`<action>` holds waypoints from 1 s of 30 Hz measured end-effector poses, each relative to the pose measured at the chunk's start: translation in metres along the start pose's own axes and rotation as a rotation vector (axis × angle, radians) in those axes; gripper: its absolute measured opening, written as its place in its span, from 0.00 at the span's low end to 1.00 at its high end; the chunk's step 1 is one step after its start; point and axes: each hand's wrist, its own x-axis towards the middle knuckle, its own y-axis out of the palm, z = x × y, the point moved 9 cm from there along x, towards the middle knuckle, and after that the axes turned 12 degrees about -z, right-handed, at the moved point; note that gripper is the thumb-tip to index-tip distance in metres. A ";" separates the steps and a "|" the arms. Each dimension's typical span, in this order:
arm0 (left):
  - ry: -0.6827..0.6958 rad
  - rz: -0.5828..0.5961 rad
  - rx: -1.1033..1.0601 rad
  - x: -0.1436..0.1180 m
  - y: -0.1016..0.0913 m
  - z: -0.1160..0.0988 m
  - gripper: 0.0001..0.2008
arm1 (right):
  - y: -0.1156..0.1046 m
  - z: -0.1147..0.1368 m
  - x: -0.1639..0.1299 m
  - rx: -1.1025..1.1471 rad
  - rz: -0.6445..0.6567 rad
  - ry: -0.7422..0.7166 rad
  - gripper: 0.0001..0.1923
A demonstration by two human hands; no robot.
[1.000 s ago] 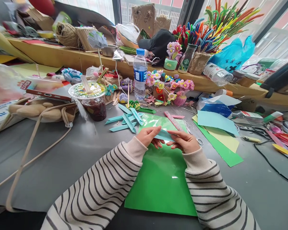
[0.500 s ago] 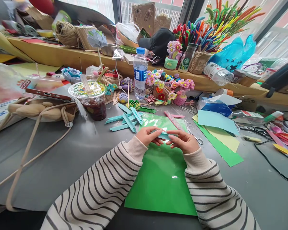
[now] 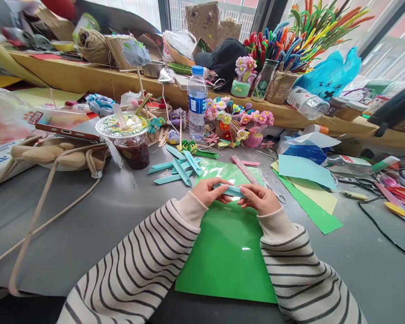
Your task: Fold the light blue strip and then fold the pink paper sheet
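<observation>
Both hands pinch a small folded strip of light blue paper over a glossy green sheet on the grey table. My left hand grips the strip's left end, fingers curled over it. My right hand holds the right end between thumb and fingers. Beyond the hands, several folded light blue strips lie in a loose pile. A pink ruler rests on the green sheet's far edge.
A lidded cup with a dark drink and a water bottle stand beyond the strips. Blue, yellow and green paper sheets lie right. A phone on a beige bag is left. Craft flowers and pipe cleaners crowd the back.
The light blue strip has been folded narrower between my fingers, and both hands have drawn slightly closer together. Everything else on the table stays put.
</observation>
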 end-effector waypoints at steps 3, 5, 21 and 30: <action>0.016 0.001 0.013 0.000 0.000 0.000 0.18 | 0.001 0.000 0.001 -0.037 0.032 -0.027 0.13; 0.019 -0.001 0.017 0.000 0.001 0.000 0.17 | 0.002 0.000 0.002 -0.056 0.049 -0.044 0.13; -0.039 -0.057 0.021 0.003 -0.004 0.007 0.17 | 0.004 0.007 0.001 -0.142 0.038 -0.183 0.12; -0.012 -0.109 0.030 0.003 -0.008 0.006 0.14 | 0.006 0.010 -0.002 -0.172 0.038 -0.186 0.12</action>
